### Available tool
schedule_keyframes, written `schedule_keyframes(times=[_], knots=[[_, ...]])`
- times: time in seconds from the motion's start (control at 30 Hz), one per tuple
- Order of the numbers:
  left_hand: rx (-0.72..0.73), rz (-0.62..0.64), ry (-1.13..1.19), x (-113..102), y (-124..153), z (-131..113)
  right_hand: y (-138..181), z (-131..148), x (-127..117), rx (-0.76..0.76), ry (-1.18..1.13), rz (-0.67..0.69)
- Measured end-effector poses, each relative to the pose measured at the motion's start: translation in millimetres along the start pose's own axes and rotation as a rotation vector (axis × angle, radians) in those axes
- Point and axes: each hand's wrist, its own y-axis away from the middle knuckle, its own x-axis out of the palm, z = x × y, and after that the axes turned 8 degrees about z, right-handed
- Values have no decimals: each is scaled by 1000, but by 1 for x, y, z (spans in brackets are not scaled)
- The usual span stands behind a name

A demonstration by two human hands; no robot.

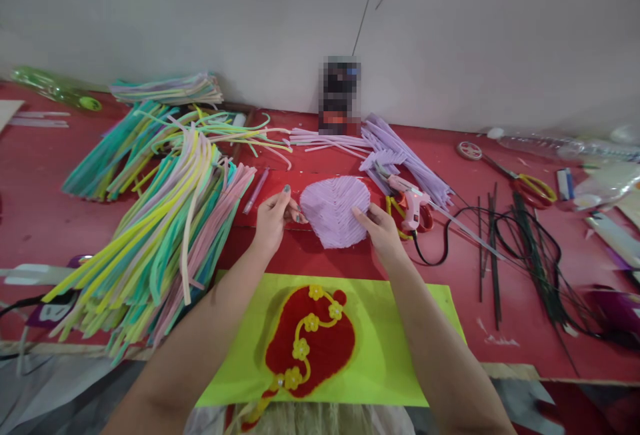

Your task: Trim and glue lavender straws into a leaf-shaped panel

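A lilac leaf shape (pixel 336 212), made of pipe cleaners laid slantwise from a middle line, is held up above the red table. On its right edge my right hand (pixel 381 228) grips it, thumb on top and fingers behind. Beside the left edge, my left hand (pixel 280 214) has thumb and fingertips pinched together; whatever is between them is too small to make out. Nearer to me, a red fuzzy piece (pixel 320 345) with a yellow rim and yellow flowers lies on a bright green sheet (pixel 400 348). A pink glue gun (pixel 413 208) is just right of my right hand.
Bundles of coloured pipe cleaners (pixel 150 222) cover the left side. Lilac pipe cleaners (pixel 407 155) lie behind the leaf, near a pixelated upright object (pixel 340 95) by the wall. To the right are scissors (pixel 535 188), dark green stems (pixel 537 255) and a black cord (pixel 445 248).
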Motion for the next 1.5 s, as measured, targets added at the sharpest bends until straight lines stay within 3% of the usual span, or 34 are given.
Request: schedule_keyframes(times=[0.37, 0.53, 0.77, 1.07, 1.5], knots=[[61, -41, -31, -2, -1, 4, 0, 2, -3, -71, 29, -108], [33, -33, 12, -1, -8, 9, 4, 6, 5, -51, -3, -52], [2, 1, -135, -3, -5, 10, 5, 6, 10, -20, 23, 69], [-16, 45, -91, -3, -4, 10, 4, 4, 7, 5, 53, 56], [-19, 118, -188, -1, -3, 13, 2, 6, 1, -92, 204, -4]])
